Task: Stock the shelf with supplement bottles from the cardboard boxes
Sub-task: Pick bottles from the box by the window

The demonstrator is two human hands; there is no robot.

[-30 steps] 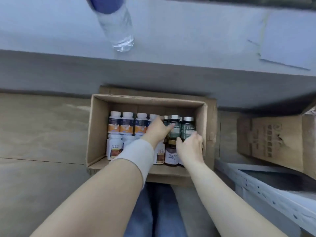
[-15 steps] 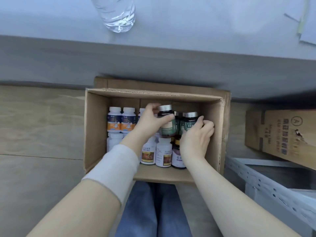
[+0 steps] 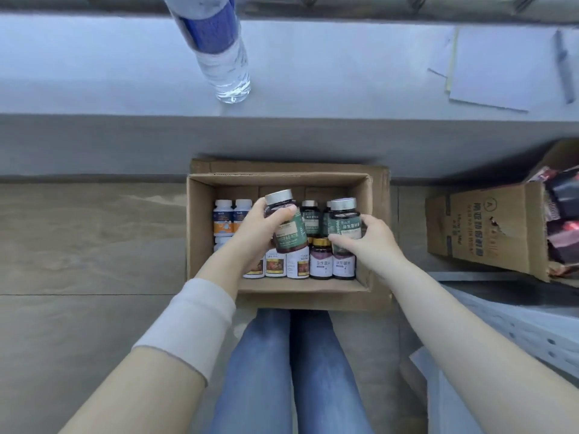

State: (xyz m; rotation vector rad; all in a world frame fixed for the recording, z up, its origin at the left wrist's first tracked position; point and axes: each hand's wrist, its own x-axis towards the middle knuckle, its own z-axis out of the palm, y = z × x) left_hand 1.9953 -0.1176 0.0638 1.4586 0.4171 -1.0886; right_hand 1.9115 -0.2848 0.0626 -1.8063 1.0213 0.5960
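Observation:
An open cardboard box [image 3: 200,233] stands on the floor in front of my knees, holding several supplement bottles. White bottles with orange labels [image 3: 224,219] fill its left side; dark bottles with gold lids [image 3: 320,261] stand at its front right. My left hand [image 3: 258,228] grips a dark green-labelled bottle with a silver lid [image 3: 286,225], lifted and tilted above the others. My right hand [image 3: 374,238] grips a second green-labelled silver-lidded bottle [image 3: 344,220], raised upright at the box's right side.
A water bottle [image 3: 219,48] stands on the grey ledge beyond the box, with papers [image 3: 495,64] at its right. A second cardboard box [image 3: 482,230] with dark packets sits to the right. The white metal shelf frame [image 3: 513,327] runs along the lower right.
Both hands have closed around green-labelled bottles and lifted them up out of the rows. The view has tilted up, showing more of the ledge.

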